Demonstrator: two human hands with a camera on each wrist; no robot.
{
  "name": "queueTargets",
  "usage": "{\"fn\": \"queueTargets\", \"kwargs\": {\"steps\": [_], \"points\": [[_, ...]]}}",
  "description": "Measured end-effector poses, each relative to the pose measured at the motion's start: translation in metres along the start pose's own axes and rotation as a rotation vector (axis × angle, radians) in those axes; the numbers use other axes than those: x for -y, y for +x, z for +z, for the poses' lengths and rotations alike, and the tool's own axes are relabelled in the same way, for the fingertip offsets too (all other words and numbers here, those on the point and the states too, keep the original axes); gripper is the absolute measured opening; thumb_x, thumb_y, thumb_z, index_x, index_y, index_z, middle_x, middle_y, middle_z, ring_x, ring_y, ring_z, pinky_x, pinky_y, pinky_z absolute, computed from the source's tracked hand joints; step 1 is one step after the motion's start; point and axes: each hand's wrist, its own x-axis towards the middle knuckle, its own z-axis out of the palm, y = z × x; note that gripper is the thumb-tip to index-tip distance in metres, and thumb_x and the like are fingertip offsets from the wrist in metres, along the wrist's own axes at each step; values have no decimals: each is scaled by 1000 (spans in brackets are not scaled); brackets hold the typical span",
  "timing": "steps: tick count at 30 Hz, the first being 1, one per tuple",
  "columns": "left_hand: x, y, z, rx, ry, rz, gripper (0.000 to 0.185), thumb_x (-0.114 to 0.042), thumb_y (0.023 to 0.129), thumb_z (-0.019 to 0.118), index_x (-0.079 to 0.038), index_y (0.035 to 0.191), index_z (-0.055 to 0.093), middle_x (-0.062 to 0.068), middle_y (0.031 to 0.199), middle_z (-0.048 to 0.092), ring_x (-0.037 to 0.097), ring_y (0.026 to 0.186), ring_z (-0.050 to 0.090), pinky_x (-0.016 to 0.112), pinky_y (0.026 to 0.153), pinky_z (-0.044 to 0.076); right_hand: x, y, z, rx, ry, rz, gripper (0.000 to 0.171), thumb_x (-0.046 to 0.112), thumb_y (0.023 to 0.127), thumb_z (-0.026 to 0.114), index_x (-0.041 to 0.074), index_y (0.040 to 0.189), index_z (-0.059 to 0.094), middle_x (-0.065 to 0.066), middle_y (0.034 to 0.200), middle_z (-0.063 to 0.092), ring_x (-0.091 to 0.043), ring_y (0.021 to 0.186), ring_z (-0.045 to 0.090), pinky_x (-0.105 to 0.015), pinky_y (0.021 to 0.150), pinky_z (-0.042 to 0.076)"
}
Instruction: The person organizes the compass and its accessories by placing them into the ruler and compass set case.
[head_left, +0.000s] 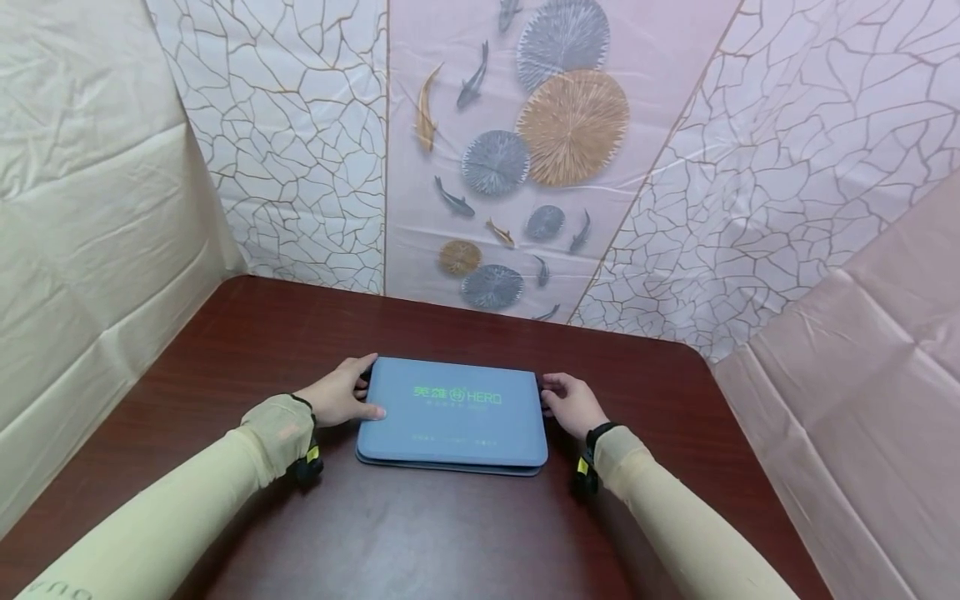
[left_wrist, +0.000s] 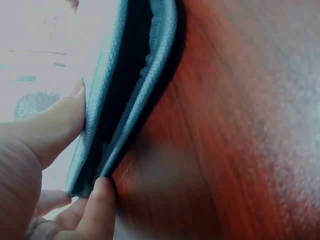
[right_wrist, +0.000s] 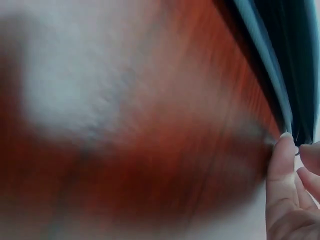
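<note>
A flat blue zippered case point(head_left: 457, 427) printed with green HERO lettering lies on the table. Its front edge gapes a little, and the left wrist view shows the toothed zipper edge of the case point(left_wrist: 159, 45) parted from the cover above. My left hand point(head_left: 337, 395) grips the left side, thumb on top of the cover and fingers round the edge. At the far right corner, my right hand point(head_left: 573, 403) has curled fingers. In the right wrist view its fingertips pinch at the end of the zipper edge point(right_wrist: 272, 75); cannot tell whether they hold a zipper pull. The inside is dark.
Dark red-brown wood table point(head_left: 465, 533) has rounded far corners. Patterned sheeting point(head_left: 300, 150) hangs along its back, with plain pale cloth point(head_left: 97, 217) on the left and more cloth point(head_left: 862, 400) on the right. Each wrist wears a black strap with a small camera point(head_left: 307, 467).
</note>
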Motion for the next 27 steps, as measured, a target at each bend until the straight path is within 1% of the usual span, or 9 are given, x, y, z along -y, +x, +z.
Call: {"fn": "queueTargets", "kwargs": {"steps": [3,5,7,10,14,17,21,24,27], "points": [[0,1,0,16,6,-8,108,-33,82,79,-6,155,5,26,150,17,39,127,45,42,94,47,2,6,0,-4,-50,4,35,13,100,54,4,134,54,-16,124,58,-23,95,64,-33,74,55],[-1,1,0,28,0,-16,107,-33,82,78,-8,156,4,26,152,13,37,127,45,42,95,46,3,10,0,-4,-87,2,33,14,100,54,4,132,56,-15,124,59,-22,95,64,-33,74,55],[-2,2,1,36,8,-26,107,-34,83,78,-10,156,4,26,155,8,35,128,45,41,96,45,4,12,0,-10,-132,-6,30,15,100,55,4,128,58,-14,121,61,-21,91,65,-34,73,55],[-5,2,2,43,20,-26,106,-34,82,78,-12,156,5,26,156,5,33,127,46,40,96,45,6,15,-1,-25,-180,-12,25,15,99,56,3,120,62,-13,113,63,-20,81,66,-34,70,54],[-6,3,2,38,37,-28,105,-33,82,78,-15,156,7,26,155,10,32,126,47,40,96,45,10,16,-2,-32,-204,-17,20,14,98,57,3,113,64,-13,107,64,-18,75,65,-35,68,54],[-5,5,2,33,53,-27,104,-33,82,78,-14,156,7,24,154,14,32,126,48,40,96,45,13,16,-2,-32,-223,-26,18,14,98,58,3,110,65,-13,105,64,-18,73,64,-35,67,53],[-4,5,1,31,64,-22,104,-33,83,77,-12,156,7,25,153,16,33,125,48,42,96,45,16,18,-1,-34,-252,-40,16,13,98,57,3,107,65,-13,103,64,-18,72,64,-35,66,53],[-4,5,0,26,78,-31,104,-34,83,77,-12,156,8,24,152,17,31,124,49,41,96,45,17,19,0,-31,-275,-54,14,13,99,56,3,105,65,-12,101,64,-18,71,63,-35,65,52],[-4,4,-1,21,94,-37,103,-34,83,77,-12,156,8,24,152,19,31,123,49,41,96,45,16,20,2,-23,-301,-76,13,13,100,55,4,102,64,-10,95,63,-18,71,63,-34,64,52]]}}
